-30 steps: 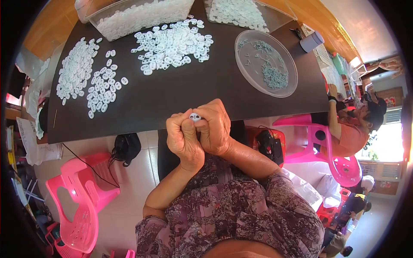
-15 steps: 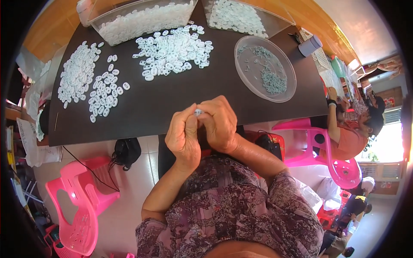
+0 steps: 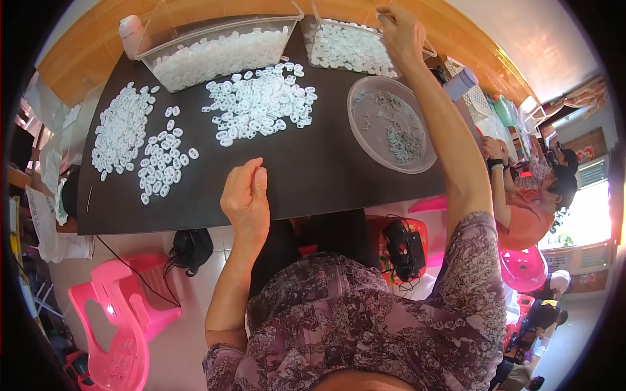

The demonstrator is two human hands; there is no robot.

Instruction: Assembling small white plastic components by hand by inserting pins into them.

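Hands are now working apart: a second ago they were pinching one tiny piece together. Right hand [image 3: 401,32] is reaching far out, fingers curled at the back bin [image 3: 355,45] of white rings. Left hand [image 3: 246,195] is waiting, loosely clenched; what it holds, I cannot tell. Below it the dark table [image 3: 306,176] is carrying ring piles [image 3: 261,103], a bowl [image 3: 391,124]; pink chairs [image 3: 120,319] are standing around.

We see a pink plastic chair [image 3: 120,319] on the floor, a black bag [image 3: 191,248] beside it, and a seated co-worker [image 3: 531,208].
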